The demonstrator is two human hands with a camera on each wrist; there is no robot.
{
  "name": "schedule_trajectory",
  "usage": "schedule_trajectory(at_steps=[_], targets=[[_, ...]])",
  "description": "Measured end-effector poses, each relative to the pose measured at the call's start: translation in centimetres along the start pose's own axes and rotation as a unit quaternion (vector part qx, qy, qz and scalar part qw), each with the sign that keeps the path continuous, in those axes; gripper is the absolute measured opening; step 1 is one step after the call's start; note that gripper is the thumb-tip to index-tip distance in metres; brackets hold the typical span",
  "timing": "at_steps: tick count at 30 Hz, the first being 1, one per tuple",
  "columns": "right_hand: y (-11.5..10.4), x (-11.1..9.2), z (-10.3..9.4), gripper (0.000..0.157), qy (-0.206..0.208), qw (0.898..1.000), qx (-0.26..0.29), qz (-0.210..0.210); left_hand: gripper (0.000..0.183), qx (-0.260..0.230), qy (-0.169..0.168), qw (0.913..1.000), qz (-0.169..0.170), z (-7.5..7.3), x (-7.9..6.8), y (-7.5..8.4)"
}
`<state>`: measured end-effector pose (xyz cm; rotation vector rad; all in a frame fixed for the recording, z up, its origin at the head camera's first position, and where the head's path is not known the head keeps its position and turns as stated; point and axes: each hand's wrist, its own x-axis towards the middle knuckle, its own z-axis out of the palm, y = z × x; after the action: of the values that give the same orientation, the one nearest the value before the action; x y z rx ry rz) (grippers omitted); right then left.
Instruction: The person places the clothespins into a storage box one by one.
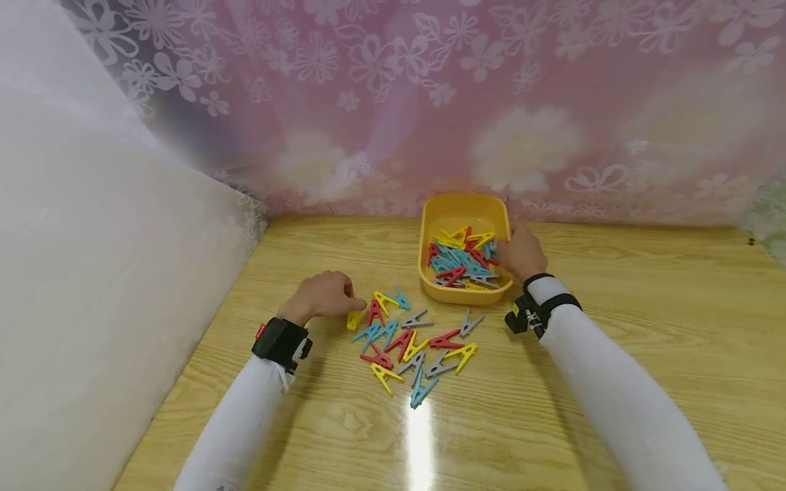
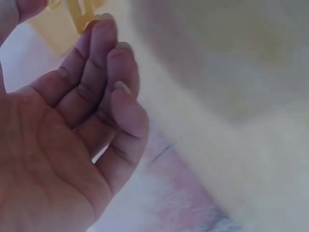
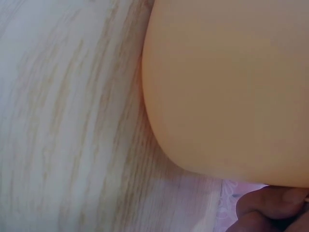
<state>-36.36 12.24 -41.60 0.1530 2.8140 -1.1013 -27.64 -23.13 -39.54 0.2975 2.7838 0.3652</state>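
Outside one rounded-rectangular orange-yellow plastic tub [image 1: 460, 295] I count five yellow V-shaped plastic clothespins [image 1: 378, 370], four red ones [image 1: 437, 342], four light-blue ones [image 1: 419, 397], four grey ones [image 1: 409, 322]. Pile [image 1: 457, 260] inside's too jumbled to count.

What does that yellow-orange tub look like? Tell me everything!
The tub is yellow-orange and looks like smooth plastic, with rounded corners and no lid on. It sits open side up on the wooden table, near the flowery backdrop. Red, yellow, blue and grey pegs are heaped in its nearer part; its far end shows bare. The right hand holds its right rim.
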Motion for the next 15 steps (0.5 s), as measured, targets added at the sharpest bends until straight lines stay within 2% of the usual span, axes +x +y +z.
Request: schedule_trajectory(at_steps=[4,7,11,15], targets=[[-0.1,-0.1,-0.2,0.041,0.000,1.000,0.004,0.003,0.033,-0.009,0.025,0.9995,0.017,-2.6,1.1,0.9],[-0.1,-0.1,-0.1,0.040,-0.002,1.000,0.013,-0.001,0.035,-0.017,0.044,0.9985,0.028,-4.5,2.1,2.2],[0.1,-0.1,0.1,0.041,-0.001,1.000,0.022,-0.008,0.036,-0.030,0.065,0.9960,0.053,-6.5,3.7,5.0],[0.2,0.0,0.2,0.042,0.003,1.000,0.027,-0.004,0.035,-0.063,0.085,0.9899,0.095,-7.5,5.8,8.3]])
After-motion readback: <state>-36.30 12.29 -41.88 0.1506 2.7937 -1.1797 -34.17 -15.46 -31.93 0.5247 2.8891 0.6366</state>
